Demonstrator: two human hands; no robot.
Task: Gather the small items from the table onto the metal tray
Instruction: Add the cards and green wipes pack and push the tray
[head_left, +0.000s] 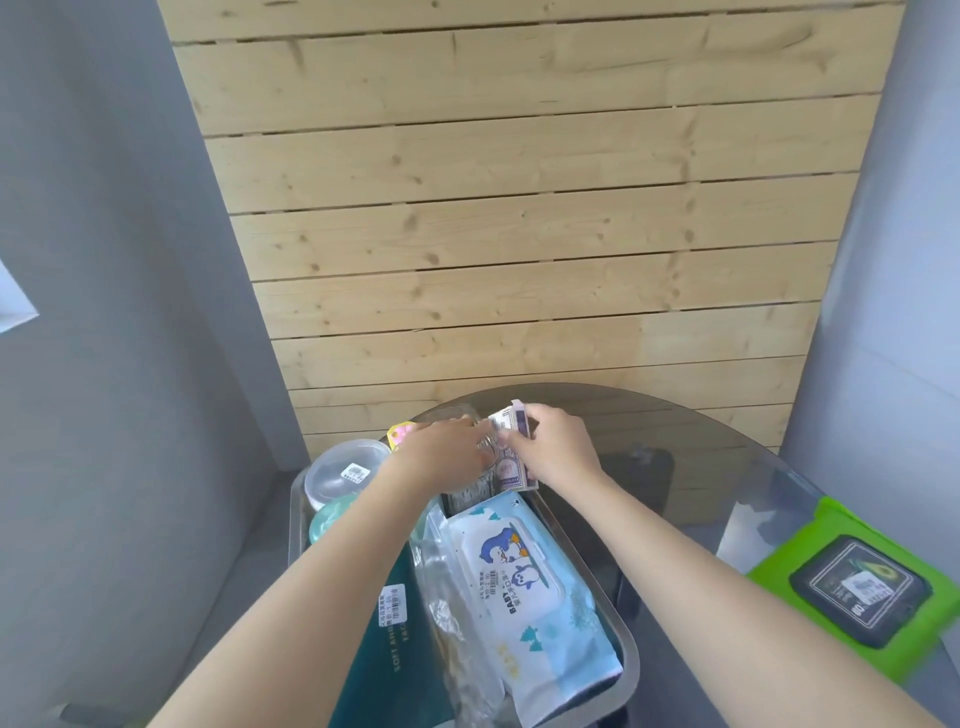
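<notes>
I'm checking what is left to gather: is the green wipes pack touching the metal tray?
Apart. The head view shows the green wipes pack lying on the glass table, with bare glass between it and the metal tray.

A panel of pale wooden slats (524, 208) fills the far middle, its horizontal boards knotted and parted by thin dark gaps; it narrows toward the bottom. Grey walls flank it: the left wall (104, 260) in soft shade, the right wall (904, 260) a little lighter. At the left edge a small bright patch (13, 301) shows. A round, dark, see-through glass surface (701, 457) stands near, the slats visible through it. Daylight is even and mild.
</notes>
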